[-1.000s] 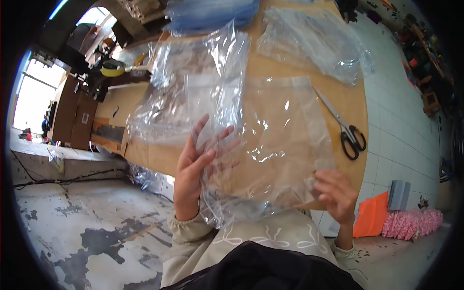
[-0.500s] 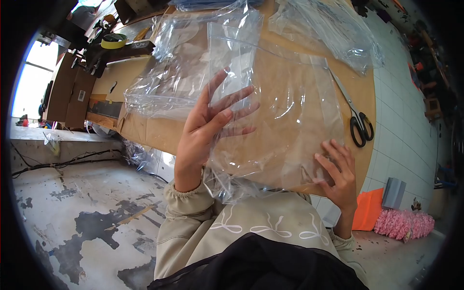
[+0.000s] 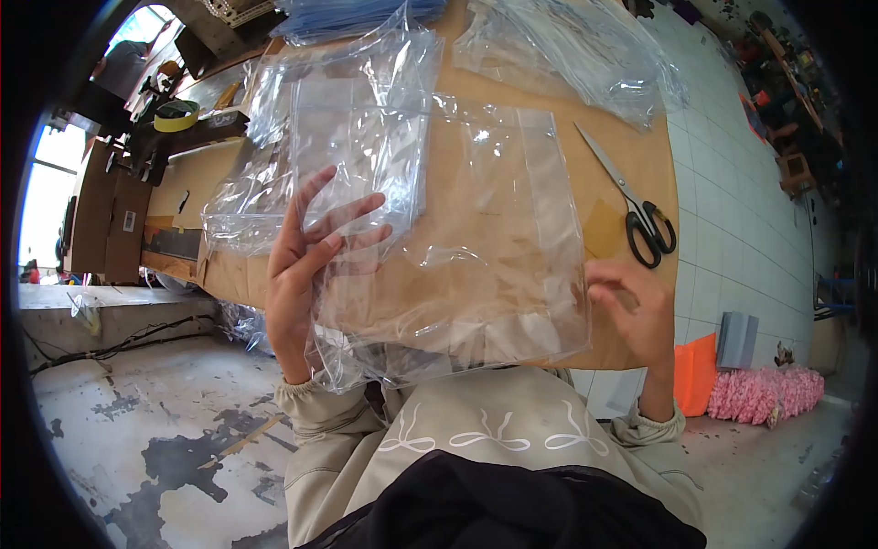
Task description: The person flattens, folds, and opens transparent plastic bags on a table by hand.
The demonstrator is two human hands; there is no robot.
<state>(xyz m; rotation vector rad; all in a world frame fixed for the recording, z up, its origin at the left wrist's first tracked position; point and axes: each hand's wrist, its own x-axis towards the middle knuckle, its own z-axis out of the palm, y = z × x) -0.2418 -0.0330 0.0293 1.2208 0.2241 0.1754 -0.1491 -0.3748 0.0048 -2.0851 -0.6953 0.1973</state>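
Brown-topped table [image 3: 645, 156], pale tiled floor [image 3: 722, 238] off to your right. Clear bag [image 3: 448, 238] lies flat on the table's near side, square in front of your chest, between your two hands. Sides run away from you, leaning slightly left toward the far end. Nearly as wide as deep, so no long axis stands out. Near edge reaches the table's edge, close to your body; near-left corner is crumpled, bunched by your left wrist.

Left hand [image 3: 297, 265]: wide, fingers fanned, pointing inward and away from you. Film shows over the fingers; cannot tell whether they sit inside the bag or just beneath it. It overlaps the bag's left part, so it is the hand further in.

Right hand [image 3: 636, 306]: narrow, fingers bent, tips at the right edge. Cannot tell whether they pinch the film or only rest by it. Most of that hand lies outside the bag.

Scissors [image 3: 625, 188] lie beyond your right hand, right of the bag, handles toward you, blades pointing away and left. Loose film [image 3: 238, 197] lies to the left, partly under or against the bag; cannot tell which. Bundle [image 3: 585, 55] beyond, to the right; bluish stack [image 3: 352, 18] at the far end.
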